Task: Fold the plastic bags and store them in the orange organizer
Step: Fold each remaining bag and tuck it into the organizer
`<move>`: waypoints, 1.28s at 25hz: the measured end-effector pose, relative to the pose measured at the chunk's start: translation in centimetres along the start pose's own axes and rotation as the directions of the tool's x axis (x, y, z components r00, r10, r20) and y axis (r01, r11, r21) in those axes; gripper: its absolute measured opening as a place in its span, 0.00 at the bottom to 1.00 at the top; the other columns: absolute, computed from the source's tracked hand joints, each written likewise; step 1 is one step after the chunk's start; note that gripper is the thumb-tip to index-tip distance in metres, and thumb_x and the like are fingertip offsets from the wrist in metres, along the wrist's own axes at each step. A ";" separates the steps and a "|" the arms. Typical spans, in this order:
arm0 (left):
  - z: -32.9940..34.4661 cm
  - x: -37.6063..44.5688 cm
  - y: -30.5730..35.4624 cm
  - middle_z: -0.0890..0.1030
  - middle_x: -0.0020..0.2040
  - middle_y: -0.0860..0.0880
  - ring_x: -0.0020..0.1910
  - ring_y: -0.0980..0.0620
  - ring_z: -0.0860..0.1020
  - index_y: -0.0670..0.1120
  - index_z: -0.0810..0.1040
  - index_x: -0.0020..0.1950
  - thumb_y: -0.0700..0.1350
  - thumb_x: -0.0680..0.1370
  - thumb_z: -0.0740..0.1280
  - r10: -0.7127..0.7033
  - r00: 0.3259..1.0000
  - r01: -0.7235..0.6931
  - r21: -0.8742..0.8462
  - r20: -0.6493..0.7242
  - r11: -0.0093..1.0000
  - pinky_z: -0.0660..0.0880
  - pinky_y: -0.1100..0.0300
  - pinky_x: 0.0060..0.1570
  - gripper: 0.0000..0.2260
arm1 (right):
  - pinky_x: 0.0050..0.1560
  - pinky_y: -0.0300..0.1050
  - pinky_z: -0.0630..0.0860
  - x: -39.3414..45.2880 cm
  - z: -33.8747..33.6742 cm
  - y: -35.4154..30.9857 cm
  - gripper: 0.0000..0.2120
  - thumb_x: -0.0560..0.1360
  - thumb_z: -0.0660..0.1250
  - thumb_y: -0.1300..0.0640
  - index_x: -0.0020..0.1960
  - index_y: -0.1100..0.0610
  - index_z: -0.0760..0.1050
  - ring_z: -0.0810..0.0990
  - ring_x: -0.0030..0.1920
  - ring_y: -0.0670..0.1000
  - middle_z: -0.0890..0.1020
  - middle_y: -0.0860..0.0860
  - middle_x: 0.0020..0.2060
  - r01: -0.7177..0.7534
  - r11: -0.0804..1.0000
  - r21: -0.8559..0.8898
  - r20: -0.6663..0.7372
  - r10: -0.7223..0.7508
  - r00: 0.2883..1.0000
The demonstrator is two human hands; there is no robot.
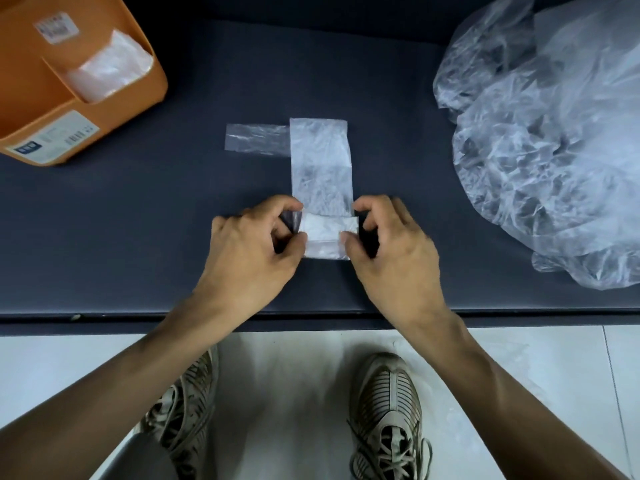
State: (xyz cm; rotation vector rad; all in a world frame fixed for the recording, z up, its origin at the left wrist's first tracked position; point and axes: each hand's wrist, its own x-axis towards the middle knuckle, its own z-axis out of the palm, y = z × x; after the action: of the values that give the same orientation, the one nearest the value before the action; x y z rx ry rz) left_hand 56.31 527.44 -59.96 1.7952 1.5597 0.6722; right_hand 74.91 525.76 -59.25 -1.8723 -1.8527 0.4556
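A clear plastic bag (320, 164), folded into a long narrow strip, lies on the dark table with a handle sticking out to the left at its far end. Its near end is rolled up into a small thick fold. My left hand (252, 244) pinches the left edge of that fold and my right hand (391, 240) pinches the right edge. The orange organizer (45, 98) stands at the far left; one of its compartments holds folded clear bags (110, 67).
A big heap of loose crumpled clear bags (554, 143) fills the right side of the table. The table's front edge (311, 315) runs just under my wrists. Below it are a pale tiled floor and my two shoes.
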 end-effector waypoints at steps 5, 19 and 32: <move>0.3 -0.1 -1.0 0.78 0.49 0.48 0.45 0.46 0.76 0.46 0.82 0.61 0.46 0.76 0.65 0.253 0.967 -0.239 0.290 -0.011 0.927 0.76 0.44 0.45 0.15 | 0.52 0.50 0.77 -0.7 0.2 1.9 0.15 0.76 0.69 0.51 0.59 0.57 0.81 0.77 0.49 0.55 0.81 0.51 0.57 0.346 0.933 -0.103 0.039 -0.344 0.938; -0.4 -0.5 -0.7 0.84 0.52 0.53 0.53 0.50 0.76 0.48 0.79 0.63 0.51 0.77 0.65 0.306 0.952 -0.286 0.292 -0.023 0.913 0.63 0.52 0.53 0.16 | 0.51 0.55 0.77 0.6 -0.8 1.7 0.16 0.81 0.60 0.49 0.59 0.58 0.79 0.78 0.48 0.55 0.84 0.50 0.47 0.273 0.960 0.064 0.096 -0.278 0.956; -1.0 0.8 -0.3 0.79 0.58 0.51 0.53 0.50 0.75 0.48 0.80 0.63 0.52 0.74 0.70 0.293 0.956 -0.289 0.286 0.029 0.914 0.70 0.54 0.52 0.19 | 0.40 0.52 0.78 1.7 0.4 1.0 0.07 0.79 0.68 0.57 0.56 0.56 0.76 0.74 0.32 0.43 0.78 0.43 0.35 -0.021 0.976 0.216 0.066 0.007 0.998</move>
State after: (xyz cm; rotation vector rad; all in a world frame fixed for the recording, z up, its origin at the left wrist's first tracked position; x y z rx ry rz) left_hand 55.50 528.38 -59.64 2.2766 1.4715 0.6179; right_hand 75.61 527.46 -59.97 -1.7439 -1.7537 0.7014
